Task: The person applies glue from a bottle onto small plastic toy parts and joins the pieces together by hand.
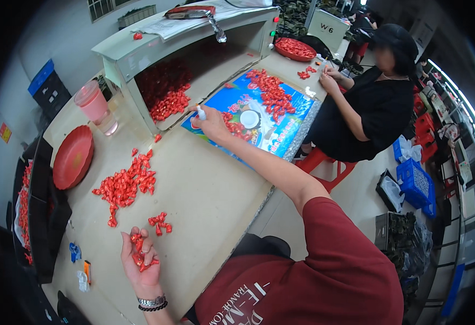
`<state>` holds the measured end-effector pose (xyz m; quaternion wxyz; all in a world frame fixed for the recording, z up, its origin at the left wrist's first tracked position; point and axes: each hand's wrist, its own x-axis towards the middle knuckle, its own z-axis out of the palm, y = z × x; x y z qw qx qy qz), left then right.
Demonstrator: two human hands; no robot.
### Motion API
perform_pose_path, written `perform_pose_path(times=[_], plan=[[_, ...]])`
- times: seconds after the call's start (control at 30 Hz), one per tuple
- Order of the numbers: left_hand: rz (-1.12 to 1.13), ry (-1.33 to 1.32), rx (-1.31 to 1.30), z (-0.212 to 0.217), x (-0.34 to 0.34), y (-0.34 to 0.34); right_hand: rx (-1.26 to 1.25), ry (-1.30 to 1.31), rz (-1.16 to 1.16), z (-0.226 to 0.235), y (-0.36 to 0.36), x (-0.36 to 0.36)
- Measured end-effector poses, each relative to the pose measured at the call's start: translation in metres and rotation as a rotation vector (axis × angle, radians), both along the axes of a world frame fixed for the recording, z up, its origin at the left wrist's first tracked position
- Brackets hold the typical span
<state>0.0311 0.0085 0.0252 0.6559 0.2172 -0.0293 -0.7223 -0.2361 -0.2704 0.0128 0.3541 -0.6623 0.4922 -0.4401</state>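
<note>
While palm-up, left hand (133,266) in a curl around red pieces (137,243), outstretched right hand (214,125) around white bottle (201,112).

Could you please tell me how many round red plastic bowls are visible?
2: the left bowl, near the pink plastic container; the far bowl, heaped with small glossy red pieces, beyond the blue printed sheet. Others may be hidden.

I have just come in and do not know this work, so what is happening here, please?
The left hand holds several red pieces, palm up. The right hand grips a small white thing by the blue sheet. More red pieces lie on the sheet and table. A co-worker has both hands together nearby.
</note>
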Motion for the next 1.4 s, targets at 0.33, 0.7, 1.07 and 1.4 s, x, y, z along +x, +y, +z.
perform_pose_path(times=[0.33, 0.7, 1.07, 1.4], plan=[[0.114, -0.091, 0.135, 0.017, -0.017, -0.005, -0.154, -0.258, 0.215, 0.003, 0.024, 0.045], [0.122, -0.094, -0.108, -0.006, 0.002, -0.018, 0.082, -0.179, 0.789, 0.045, 0.137, 0.130], [0.147, -0.054, -0.129, -0.024, 0.013, -0.012, 0.069, -0.165, 0.734, 0.022, 0.138, 0.126], [0.174, -0.141, -0.125, -0.026, 0.005, -0.010, 0.139, -0.574, 0.625, 0.018, 0.139, 0.116]])
